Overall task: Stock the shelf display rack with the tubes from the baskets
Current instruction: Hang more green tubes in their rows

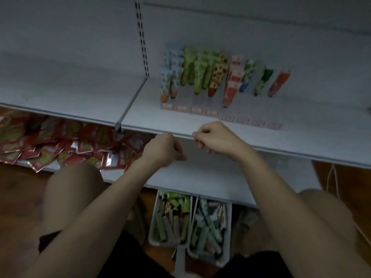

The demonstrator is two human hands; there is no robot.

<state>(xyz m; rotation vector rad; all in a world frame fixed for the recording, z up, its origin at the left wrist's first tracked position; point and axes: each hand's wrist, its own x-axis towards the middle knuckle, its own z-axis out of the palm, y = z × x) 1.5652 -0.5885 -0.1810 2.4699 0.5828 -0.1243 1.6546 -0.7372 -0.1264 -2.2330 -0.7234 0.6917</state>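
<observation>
Progress looks partial, approx midway at best: the display rack (218,115) sits on the upper shelf (140,109), upper centre of the frame, and already carries standing tubes (197,74), packed thick on its left rows (blue-orange, green, orange-spotted, red-white) and thinning to single tubes toward the right. Two baskets (153,221) at bottom centre, on the floor btwn your knees, are both well loaded w/ more tubes (204,229), so plenty is left to move. Your left hand (163,149) and right hand (213,138) hang mid-frame near the shelf's front lip, fingers curled in loosely. Neither seems to hold a tube; the right's fingertips are pinched close together, but whether anything small is between them I can't tell, too blurred. Judging by that, you're btwn picks, so next reach is prob down to a basket, then up to the sparse right rows. Red packets (46,143) lie heaped on the lower shelf at left, not part of this job.
</observation>
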